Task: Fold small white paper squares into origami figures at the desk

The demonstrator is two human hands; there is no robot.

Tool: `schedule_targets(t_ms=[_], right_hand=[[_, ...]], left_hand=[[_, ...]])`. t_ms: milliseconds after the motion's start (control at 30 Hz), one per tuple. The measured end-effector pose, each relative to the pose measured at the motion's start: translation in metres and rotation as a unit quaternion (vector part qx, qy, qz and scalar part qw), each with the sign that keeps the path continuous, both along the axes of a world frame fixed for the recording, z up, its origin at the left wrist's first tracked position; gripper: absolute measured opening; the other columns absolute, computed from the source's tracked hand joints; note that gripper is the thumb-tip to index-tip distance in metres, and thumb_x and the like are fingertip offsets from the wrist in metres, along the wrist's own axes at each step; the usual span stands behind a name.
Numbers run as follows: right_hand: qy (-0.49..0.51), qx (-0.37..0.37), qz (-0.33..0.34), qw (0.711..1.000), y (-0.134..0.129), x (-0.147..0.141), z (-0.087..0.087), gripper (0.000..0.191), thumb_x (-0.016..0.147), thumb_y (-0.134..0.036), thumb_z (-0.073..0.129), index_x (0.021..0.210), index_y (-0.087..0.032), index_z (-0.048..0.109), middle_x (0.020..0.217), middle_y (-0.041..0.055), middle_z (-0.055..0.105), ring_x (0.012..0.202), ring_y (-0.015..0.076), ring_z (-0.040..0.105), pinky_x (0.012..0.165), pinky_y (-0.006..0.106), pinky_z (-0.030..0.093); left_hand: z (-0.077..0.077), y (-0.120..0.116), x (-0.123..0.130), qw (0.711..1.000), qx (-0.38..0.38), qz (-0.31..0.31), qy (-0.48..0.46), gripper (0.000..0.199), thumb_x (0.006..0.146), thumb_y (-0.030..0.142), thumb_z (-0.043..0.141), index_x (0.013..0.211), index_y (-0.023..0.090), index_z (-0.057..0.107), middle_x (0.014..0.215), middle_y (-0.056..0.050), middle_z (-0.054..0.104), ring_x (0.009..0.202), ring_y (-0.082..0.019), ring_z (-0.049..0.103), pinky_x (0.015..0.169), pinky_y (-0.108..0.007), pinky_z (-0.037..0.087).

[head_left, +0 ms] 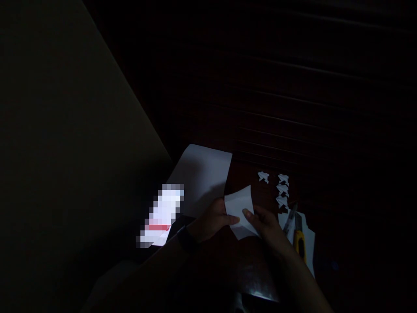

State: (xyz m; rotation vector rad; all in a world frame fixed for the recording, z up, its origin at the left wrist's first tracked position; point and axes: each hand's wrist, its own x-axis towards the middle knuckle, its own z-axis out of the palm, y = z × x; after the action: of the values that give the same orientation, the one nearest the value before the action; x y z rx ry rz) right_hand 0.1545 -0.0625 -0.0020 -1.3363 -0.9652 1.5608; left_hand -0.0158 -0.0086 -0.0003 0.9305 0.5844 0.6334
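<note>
Between both hands is a small white piece of paper [240,204], slightly bowed, held above the dark table. My left hand [217,217] pinches its left edge, thumb on top and fingers behind. On the right edge, my right hand [263,222] grips it the same way, its thumb pressed on the face. Beyond the right hand lie several small folded white paper figures: one stands apart [263,177], and others form a column [282,190]. A larger white sheet [205,169] lies flat behind my left hand.
A yellow utility knife [299,243] and a pen [289,221] rest on white papers [310,243] beside my right forearm. A lit, pixelated phone-like screen [163,213] is at the left. A pale wall or panel [65,130] rises further left. The room is very dark.
</note>
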Motion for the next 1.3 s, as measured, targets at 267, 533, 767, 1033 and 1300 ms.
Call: schedule_targets(t_ms=[267, 533, 767, 1033, 1300], right_hand=[[-0.005, 0.017, -0.066, 0.998, 0.0, -0.007, 0.0, 0.039, 0.079, -0.042, 0.058, 0.111, -0.019, 0.055, 0.08, 0.0049, 0.067, 0.062, 0.0187, 0.061, 0.054, 0.029, 0.049], [-0.117, 0.085, -0.148, 0.978, -0.001, -0.013, 0.003, 0.044, 0.078, -0.042, 0.059, 0.117, -0.023, 0.051, 0.101, 0.0068, 0.066, 0.071, 0.0184, 0.062, 0.063, 0.03, 0.05], [-0.146, 0.033, -0.072, 0.986, 0.0, 0.033, 0.01, 0.033, 0.075, -0.041, 0.064, 0.096, -0.016, 0.065, 0.061, 0.0043, 0.067, 0.053, 0.0174, 0.06, 0.055, 0.03, 0.048], [0.042, -0.012, 0.028, 0.999, -0.005, 0.046, 0.025, 0.028, 0.077, -0.032, 0.062, 0.099, -0.015, 0.068, 0.077, 0.0099, 0.071, 0.068, 0.0217, 0.065, 0.062, 0.035, 0.051], [0.104, -0.031, 0.04, 0.993, -0.009, 0.048, 0.04, 0.031, 0.077, -0.029, 0.06, 0.103, -0.015, 0.067, 0.079, 0.0118, 0.071, 0.073, 0.026, 0.066, 0.069, 0.042, 0.048]], left_hand=[[0.005, 0.001, 0.004, 0.996, 0.003, 0.088, 0.001, 0.047, 0.068, 0.015, 0.068, 0.113, 0.013, 0.054, 0.114, -0.014, 0.059, 0.1, -0.025, 0.057, 0.083, -0.036, 0.045], [-0.008, 0.004, 0.004, 0.989, 0.046, 0.073, 0.12, 0.031, 0.076, 0.037, 0.06, 0.091, 0.01, 0.064, 0.086, -0.009, 0.067, 0.075, -0.019, 0.061, 0.066, -0.028, 0.046], [-0.004, 0.012, -0.006, 0.977, 0.122, -0.013, 0.175, 0.027, 0.078, 0.037, 0.057, 0.079, 0.012, 0.066, 0.069, -0.003, 0.063, 0.06, -0.013, 0.055, 0.053, -0.022, 0.039], [0.015, 0.013, -0.015, 0.992, 0.013, -0.055, 0.111, 0.029, 0.075, 0.032, 0.061, 0.098, 0.015, 0.066, 0.087, -0.008, 0.068, 0.074, -0.019, 0.062, 0.066, -0.028, 0.044], [0.021, 0.02, -0.021, 0.991, -0.028, -0.088, 0.099, 0.034, 0.073, 0.027, 0.063, 0.105, 0.017, 0.065, 0.088, -0.008, 0.069, 0.076, -0.02, 0.063, 0.065, -0.028, 0.044]])
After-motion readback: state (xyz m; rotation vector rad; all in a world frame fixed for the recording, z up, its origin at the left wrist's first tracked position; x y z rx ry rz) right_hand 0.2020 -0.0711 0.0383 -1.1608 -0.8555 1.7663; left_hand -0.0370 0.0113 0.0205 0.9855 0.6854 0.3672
